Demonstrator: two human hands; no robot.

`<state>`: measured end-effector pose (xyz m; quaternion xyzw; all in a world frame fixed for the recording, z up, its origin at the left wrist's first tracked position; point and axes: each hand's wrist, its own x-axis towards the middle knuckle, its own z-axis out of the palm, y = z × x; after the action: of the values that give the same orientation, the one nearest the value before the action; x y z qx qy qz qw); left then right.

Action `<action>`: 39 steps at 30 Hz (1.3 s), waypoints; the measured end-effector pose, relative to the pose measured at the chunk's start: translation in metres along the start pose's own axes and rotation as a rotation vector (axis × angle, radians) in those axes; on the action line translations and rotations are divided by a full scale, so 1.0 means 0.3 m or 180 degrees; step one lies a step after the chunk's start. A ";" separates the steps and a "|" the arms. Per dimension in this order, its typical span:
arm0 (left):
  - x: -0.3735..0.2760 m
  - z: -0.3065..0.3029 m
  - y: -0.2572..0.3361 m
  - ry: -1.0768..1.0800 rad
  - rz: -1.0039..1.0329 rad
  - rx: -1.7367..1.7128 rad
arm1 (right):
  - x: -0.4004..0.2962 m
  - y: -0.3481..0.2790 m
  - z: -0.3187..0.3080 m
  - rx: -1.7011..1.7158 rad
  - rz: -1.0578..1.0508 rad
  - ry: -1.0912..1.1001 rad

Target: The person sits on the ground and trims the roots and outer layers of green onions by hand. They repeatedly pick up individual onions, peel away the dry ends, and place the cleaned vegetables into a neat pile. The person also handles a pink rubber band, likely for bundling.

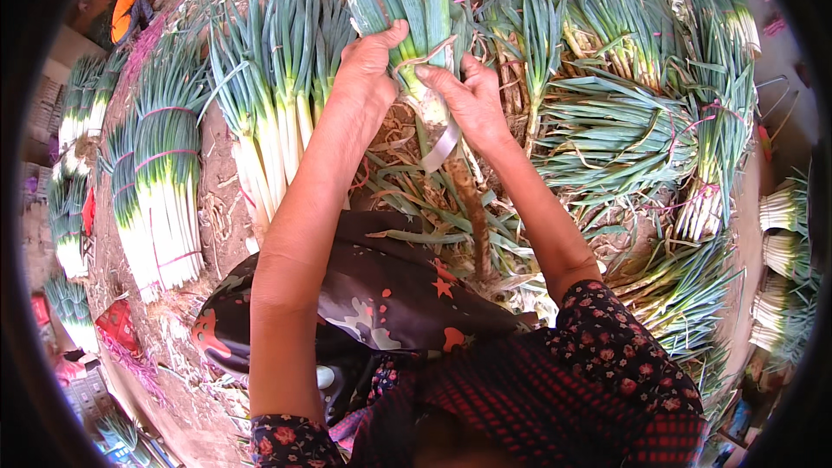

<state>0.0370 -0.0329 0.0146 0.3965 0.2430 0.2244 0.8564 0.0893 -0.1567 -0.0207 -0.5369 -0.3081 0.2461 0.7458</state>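
Note:
Both hands are raised in front of me on a green onion stalk (411, 52) with broad green leaves and a pale lower part. My left hand (374, 62) grips its leaves from the left, thumb on top. My right hand (469, 94) pinches a dry, peeling outer leaf (426, 57) near the stalk's pale part. A pale strip (442, 146) hangs just below the right hand; what it is I cannot tell. Beneath the hands lie loose green leaves and dry husks (416, 192). Left of my left forearm lean long white-stemmed green onions (279, 97).
Tied green onion bundles (170, 188) stand at left. Untrimmed bundles with pink ties (614, 133) lie at right, above a loose pile (689, 299). More bundles (780, 253) line the far right. A person in orange (129, 10) is at upper left. A red bag (119, 325) lies lower left.

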 end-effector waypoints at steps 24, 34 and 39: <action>0.136 -0.232 0.105 -0.0687 0.0177 -0.1060 | -0.112 0.046 0.084 0.0501 0.1540 -0.0670; 0.073 -0.157 0.032 0.0653 0.0989 0.0584 | -0.064 0.100 0.067 0.1332 0.1989 -0.0445; 0.083 -0.195 0.039 0.0794 0.0999 0.0683 | -0.059 0.108 0.066 0.1311 0.2062 -0.0789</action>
<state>0.0193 0.0216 -0.0154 0.4874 0.3049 0.3751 0.7272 0.0617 -0.1463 -0.0503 -0.4118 -0.1548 0.5879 0.6788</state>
